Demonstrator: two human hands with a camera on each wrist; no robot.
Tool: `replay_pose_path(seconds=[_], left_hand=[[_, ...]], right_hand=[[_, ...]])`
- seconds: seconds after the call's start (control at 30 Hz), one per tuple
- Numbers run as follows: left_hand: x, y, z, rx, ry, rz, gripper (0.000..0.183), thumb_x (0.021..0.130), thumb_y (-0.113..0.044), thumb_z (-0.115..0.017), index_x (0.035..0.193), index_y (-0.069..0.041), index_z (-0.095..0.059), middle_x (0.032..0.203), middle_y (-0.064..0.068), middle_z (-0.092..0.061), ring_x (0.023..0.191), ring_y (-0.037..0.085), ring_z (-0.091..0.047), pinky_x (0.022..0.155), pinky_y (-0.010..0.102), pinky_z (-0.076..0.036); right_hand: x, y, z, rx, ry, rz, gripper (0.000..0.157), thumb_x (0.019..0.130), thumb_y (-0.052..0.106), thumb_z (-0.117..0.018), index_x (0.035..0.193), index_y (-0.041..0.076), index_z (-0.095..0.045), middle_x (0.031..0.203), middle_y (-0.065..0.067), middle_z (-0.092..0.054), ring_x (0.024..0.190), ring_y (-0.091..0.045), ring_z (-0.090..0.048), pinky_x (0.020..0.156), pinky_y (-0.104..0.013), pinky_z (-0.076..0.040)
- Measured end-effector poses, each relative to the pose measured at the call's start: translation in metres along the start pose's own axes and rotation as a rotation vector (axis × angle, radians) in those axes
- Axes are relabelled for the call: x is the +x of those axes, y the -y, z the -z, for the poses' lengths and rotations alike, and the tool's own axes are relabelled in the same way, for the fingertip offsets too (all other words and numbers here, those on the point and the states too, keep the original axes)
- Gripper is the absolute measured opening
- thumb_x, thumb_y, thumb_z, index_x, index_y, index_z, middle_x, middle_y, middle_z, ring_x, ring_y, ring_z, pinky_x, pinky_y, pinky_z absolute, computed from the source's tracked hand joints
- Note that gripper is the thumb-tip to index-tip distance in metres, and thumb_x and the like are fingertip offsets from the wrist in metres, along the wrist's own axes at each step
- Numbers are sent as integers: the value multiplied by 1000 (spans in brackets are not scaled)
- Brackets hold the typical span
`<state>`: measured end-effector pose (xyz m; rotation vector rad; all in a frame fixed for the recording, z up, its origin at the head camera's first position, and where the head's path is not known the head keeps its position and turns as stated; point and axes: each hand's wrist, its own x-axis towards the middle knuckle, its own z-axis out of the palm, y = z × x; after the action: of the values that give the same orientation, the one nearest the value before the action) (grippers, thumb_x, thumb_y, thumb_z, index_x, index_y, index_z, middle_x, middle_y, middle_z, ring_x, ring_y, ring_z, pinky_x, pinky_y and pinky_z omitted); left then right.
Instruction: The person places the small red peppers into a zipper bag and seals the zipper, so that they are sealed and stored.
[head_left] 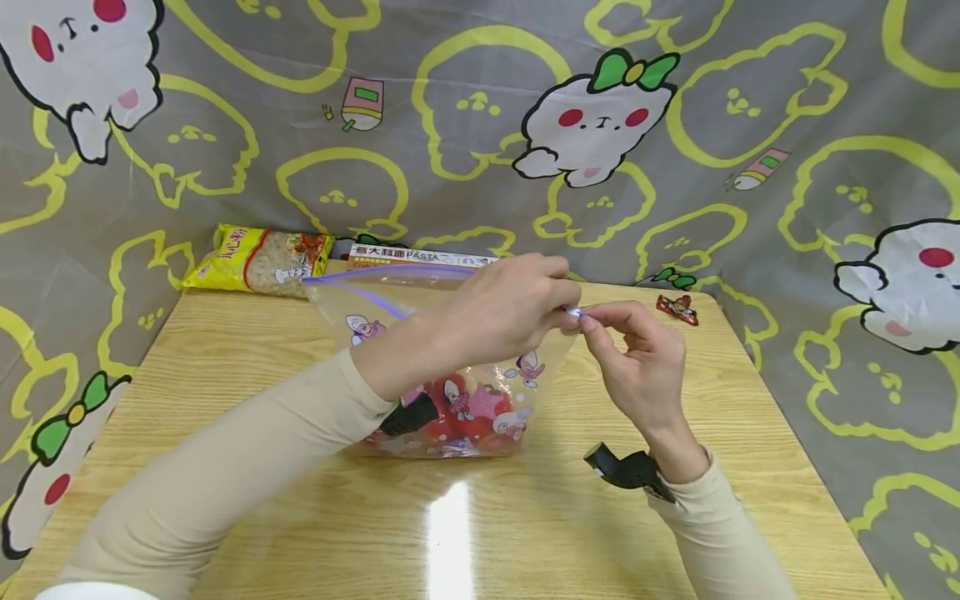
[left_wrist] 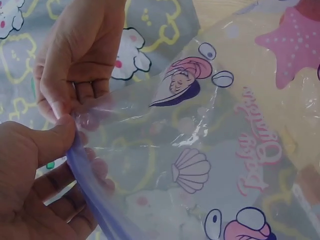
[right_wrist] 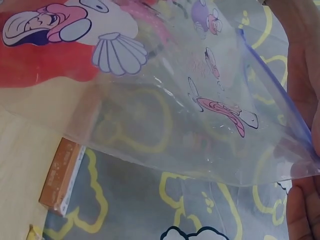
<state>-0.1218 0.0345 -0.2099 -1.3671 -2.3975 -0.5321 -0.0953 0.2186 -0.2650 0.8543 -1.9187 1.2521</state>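
A clear zip bag [head_left: 442, 417] with cartoon prints and a purple zip edge [head_left: 367, 273] stands upright on the table, red contents showing low inside. Toward its left end, the two purple strips are spread apart. My left hand [head_left: 517, 304] reaches across the bag's top and pinches the zip edge near the right corner. At that same corner my right hand [head_left: 637, 358] pinches the end between thumb and forefinger. Up close in the left wrist view, the left thumb [left_wrist: 55, 135] presses on the zip band [left_wrist: 90, 185], its fingers behind the film.
Behind the bag lies a pasta box [head_left: 420, 254] against the patterned cloth [head_left: 465, 108]. A yellow food packet [head_left: 262, 260] is at the back left. The small red-brown wrapped packet [head_left: 677, 309] lies at the back right of the wooden table [head_left: 300, 533].
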Motion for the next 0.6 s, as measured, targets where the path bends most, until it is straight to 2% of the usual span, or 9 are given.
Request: replay_pose_path(seconds=[0.17,0.4,0.6], left_hand=[[0,1,3,-24,25,24,12,89,-22,-60,83,-14,-66,73,-2,-48,67,12,-42,60,21,-37],[1,-1,6,-26,30,20,10,89,-21,-58,85,-15,-66,75,-3,-50,67,11,-44,62,20,-38],[0,-1,5,-31,2,-6,10,89,-19,-60,81,-16,-65,72,-3,-49,66,11,-44,62,22,-38]], right_hand=[[2,-1,-1,59,16,2,7,77,-17,-58,84,-15,-61,76,-17,-67,74,-12,-66,70,-22,-51],[3,5,-4,142,-30,-49,9,76,-19,-58,85,-18,-59,81,-10,-69,70,-14,-66,66,-22,-52],[2,4,-7,79,-35,-32,5,80,-14,-58,84,-17,-57,76,-14,-66,66,-13,-65,64,-23,-52]])
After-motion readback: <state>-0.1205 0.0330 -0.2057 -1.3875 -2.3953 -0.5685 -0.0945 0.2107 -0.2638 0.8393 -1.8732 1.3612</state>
